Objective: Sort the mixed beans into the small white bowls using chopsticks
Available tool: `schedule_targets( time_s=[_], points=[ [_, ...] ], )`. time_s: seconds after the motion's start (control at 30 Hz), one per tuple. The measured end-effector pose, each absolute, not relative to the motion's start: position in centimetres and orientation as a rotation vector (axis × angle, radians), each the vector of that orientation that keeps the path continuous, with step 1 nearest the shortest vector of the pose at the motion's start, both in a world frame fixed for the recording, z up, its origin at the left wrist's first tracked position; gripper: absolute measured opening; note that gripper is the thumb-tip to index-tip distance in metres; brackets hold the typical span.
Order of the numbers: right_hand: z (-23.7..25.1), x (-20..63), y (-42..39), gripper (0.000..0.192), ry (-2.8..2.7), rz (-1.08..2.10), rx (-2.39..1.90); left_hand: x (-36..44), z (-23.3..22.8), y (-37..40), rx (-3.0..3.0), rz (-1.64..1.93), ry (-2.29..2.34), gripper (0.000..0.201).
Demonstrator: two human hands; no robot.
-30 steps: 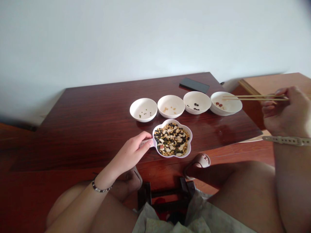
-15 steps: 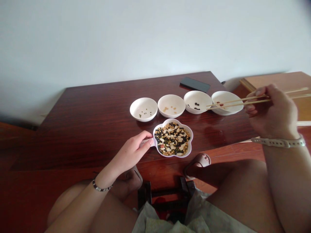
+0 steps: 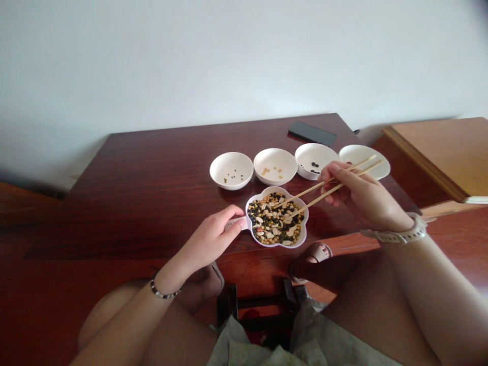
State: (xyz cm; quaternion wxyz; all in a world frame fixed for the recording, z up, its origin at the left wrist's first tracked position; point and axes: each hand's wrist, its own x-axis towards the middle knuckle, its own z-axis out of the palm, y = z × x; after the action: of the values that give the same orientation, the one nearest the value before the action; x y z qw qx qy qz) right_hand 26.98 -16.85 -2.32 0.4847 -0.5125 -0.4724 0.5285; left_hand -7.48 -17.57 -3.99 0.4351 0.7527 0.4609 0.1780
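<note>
My left hand is closed on the handle of a flower-shaped white bowl near the table's front edge. Mixed black, yellow and green beans with pale, seed-like flat pieces fill it. In my right hand is a pair of wooden chopsticks, tips apart over the mix. Behind stand several round white bowls in a row: one with small green beans, one with yellow beans, one with black beans. The rightmost bowl shows something reddish, partly hidden by my right hand.
A dark phone lies at the back of the dark red wooden table, close to the white wall. To the right is a lighter wooden piece of furniture. My legs and sandalled feet are below the table's front edge.
My right hand with the chopsticks has moved left and down from the rightmost bowl to the flower-shaped bowl. The left hand keeps its hold on the handle. The view has shifted slightly.
</note>
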Motion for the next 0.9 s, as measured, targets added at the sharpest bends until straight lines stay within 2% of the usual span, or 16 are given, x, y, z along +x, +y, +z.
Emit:
schedule_targets(
  time_s=[0.4,0.9],
  points=[
    [-3.9,24.5,-17.0,0.033,-1.064,1.472,-1.192,-7.7,-3.9,-17.6,1.903,0.449,1.143,0.030],
    [-3.6,24.2,-17.1,0.034,-1.016,1.421,-1.182,-7.5,-3.8,-17.6,1.874,0.445,1.139,0.031]
  ],
)
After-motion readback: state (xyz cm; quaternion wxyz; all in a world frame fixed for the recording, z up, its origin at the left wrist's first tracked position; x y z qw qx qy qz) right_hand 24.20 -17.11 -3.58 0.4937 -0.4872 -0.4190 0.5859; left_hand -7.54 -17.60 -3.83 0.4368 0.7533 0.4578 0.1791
